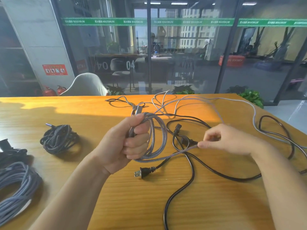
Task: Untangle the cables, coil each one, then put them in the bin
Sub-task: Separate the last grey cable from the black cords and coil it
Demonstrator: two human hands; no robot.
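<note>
Nearest us, our left hand (pixel 127 143) grips the grey braided cable (pixel 159 130) in loops above the worktop (pixel 66 110) while our right hand's (pixel 222 140) fingers pinch its free run — mid-coiling, we judge — next, another loop clear of the black power cord (pixel 191 166).

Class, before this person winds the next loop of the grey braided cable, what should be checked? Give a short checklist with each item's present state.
1. Left hand grips the started coil: ok.
2. Right hand pinches the grey braided cable feeding the coil: ok.
3. Remaining grey length free of the black power cord: not ok, they cross.
4. Far end of the grey cable unsnagged: cannot tell.
5. Finished dark coil lies apart on the table: ok.
6. Bin within reach: cannot tell, none in view.
</note>
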